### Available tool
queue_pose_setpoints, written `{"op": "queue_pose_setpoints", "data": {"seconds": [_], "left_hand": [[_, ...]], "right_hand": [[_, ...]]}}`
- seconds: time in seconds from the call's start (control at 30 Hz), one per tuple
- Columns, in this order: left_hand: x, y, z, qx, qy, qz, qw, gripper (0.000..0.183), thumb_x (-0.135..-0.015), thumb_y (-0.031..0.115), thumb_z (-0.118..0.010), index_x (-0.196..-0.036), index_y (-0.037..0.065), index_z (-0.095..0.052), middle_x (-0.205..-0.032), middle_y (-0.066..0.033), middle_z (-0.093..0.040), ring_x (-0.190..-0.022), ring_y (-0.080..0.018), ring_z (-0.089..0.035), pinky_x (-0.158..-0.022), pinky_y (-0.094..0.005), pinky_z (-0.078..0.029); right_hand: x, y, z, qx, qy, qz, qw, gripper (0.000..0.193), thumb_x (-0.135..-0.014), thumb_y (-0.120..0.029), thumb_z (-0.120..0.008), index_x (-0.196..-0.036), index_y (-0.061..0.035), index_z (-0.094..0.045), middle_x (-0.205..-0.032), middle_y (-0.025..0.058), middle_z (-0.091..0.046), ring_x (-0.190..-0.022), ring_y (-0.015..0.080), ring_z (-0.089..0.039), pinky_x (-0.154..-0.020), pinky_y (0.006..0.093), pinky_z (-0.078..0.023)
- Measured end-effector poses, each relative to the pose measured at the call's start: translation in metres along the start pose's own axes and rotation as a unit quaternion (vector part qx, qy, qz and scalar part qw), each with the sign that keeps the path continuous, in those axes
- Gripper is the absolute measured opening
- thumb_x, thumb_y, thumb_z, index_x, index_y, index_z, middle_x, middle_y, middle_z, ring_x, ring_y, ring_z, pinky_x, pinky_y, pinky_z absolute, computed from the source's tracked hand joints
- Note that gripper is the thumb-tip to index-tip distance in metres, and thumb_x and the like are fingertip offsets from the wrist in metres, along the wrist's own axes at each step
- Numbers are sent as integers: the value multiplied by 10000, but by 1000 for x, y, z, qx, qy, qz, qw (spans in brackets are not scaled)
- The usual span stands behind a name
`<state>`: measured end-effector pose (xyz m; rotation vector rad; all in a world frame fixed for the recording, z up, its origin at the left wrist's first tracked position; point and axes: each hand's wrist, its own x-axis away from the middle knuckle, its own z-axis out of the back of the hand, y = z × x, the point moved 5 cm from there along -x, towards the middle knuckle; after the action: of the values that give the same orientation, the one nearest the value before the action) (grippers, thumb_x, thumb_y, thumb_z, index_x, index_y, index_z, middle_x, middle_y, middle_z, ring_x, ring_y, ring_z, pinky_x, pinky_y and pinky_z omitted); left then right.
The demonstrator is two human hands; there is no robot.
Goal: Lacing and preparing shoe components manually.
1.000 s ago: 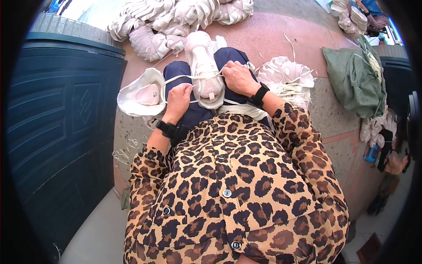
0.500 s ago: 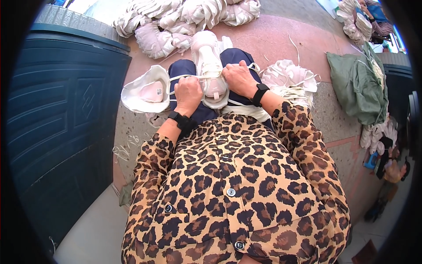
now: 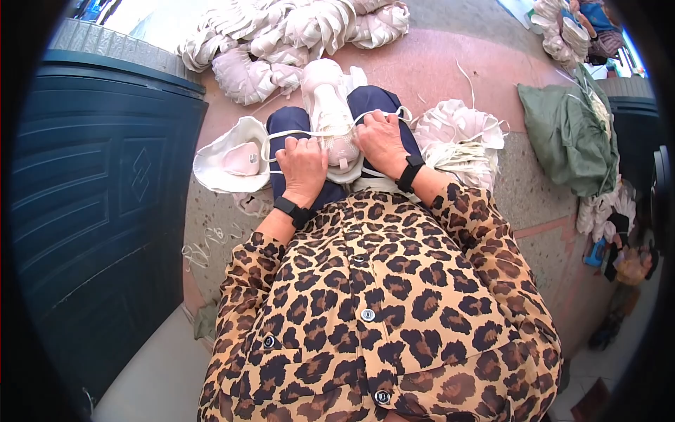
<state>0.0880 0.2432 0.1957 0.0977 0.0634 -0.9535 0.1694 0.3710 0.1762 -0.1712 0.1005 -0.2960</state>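
A pale pink and white shoe upper (image 3: 325,105) rests between my thighs, its heel end away from me and the toe toward me. Cream shoelace (image 3: 285,133) runs across it and loops out at both sides. My left hand (image 3: 302,167) is closed on the lace at the left of the toe. On the right side, my right hand (image 3: 382,143) pinches the lace close against the upper, fingers curled. Another white and pink upper (image 3: 223,160) lies by my left knee. By my right knee sit a bundle of pink uppers (image 3: 457,123) and a bunch of loose cream laces (image 3: 464,159).
Beyond my knees lies a large heap of bundled uppers (image 3: 309,24). A dark blue panelled door (image 3: 105,169) stands at my left. To the right are a green cloth sack (image 3: 562,141) and more uppers (image 3: 603,214). Part of another person (image 3: 605,35) shows at far right.
Both hands have shifted slightly down and toward the toe. The lace at the left now bows out in a wider loop. The upper stays between my thighs.
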Motion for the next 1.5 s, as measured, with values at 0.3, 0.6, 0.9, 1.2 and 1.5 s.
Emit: {"op": "queue_pose_setpoints", "data": {"seconds": [0.3,0.6,0.9,1.2,1.5], "left_hand": [[-24,-6,0,154,33,-4,988,150,-773,166,-545,-824,44,-616,-795,-85,-624,-812,-259,-535,-660,-386,-431],[-116,49,-57,463,-432,63,771,461,-769,99,-579,-1175,-46,-418,-640,-63,-568,-385,-87,-488,-312,-212,-357],[-124,21,-33,595,-348,128,713,519,-720,54,-655,-1167,-39,-410,-685,-49,-599,-389,-51,-465,-328,-167,-341],[-126,12,-20,650,-308,165,675,568,-698,52,-682,-1177,-54,-397,-627,-49,-567,-401,-51,-451,-335,-180,-325],[-103,36,-38,404,-354,61,841,385,-768,93,-556,-1127,-17,-473,-652,-73,-571,-420,-125,-503,-387,-237,-422]], "right_hand": [[-1,15,-21,-168,20,-36,985,117,-711,-76,-518,-758,-2,-596,-775,178,-571,-833,340,-538,-746,414,-422],[3,14,-22,-217,28,-80,972,53,-746,-60,-490,-765,-15,-511,-713,154,-564,-730,319,-560,-658,408,-459],[-10,-10,-12,73,-50,123,988,131,-721,-137,-507,-810,-68,-575,-750,56,-547,-787,184,-499,-653,298,-362],[-15,-11,97,-125,292,231,920,61,-716,-117,-513,-753,-98,-558,-779,25,-477,-778,183,-462,-679,315,-346],[7,57,261,-240,597,11,765,200,-881,-188,-527,-826,4,-516,-679,27,-473,-657,82,-439,-614,215,-370]]}}
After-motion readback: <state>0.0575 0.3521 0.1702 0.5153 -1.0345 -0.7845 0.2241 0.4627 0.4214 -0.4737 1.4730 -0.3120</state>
